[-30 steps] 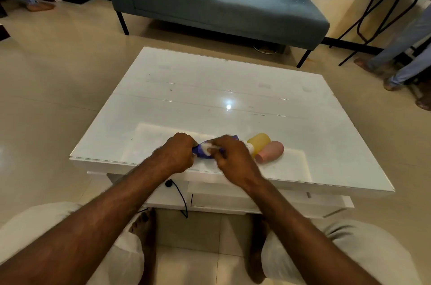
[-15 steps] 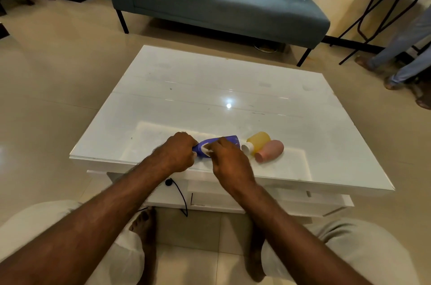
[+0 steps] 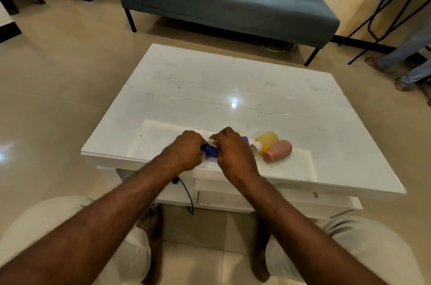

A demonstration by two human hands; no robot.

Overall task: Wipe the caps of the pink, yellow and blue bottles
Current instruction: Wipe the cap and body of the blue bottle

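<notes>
Both hands (image 3: 186, 149) now cover the smooth blue bottle (image 3: 210, 150).

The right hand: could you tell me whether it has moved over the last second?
Yes. The right hand has slid left along the blue bottle, away from the yellow bottle, and now covers most of it.

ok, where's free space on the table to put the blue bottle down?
The whole far half of the table toward the sofa is bare, as is the near-left corner. It's crowded near the front edge: both hands on the blue bottle, with the yellow bottle and pink bottle beside it.
</notes>
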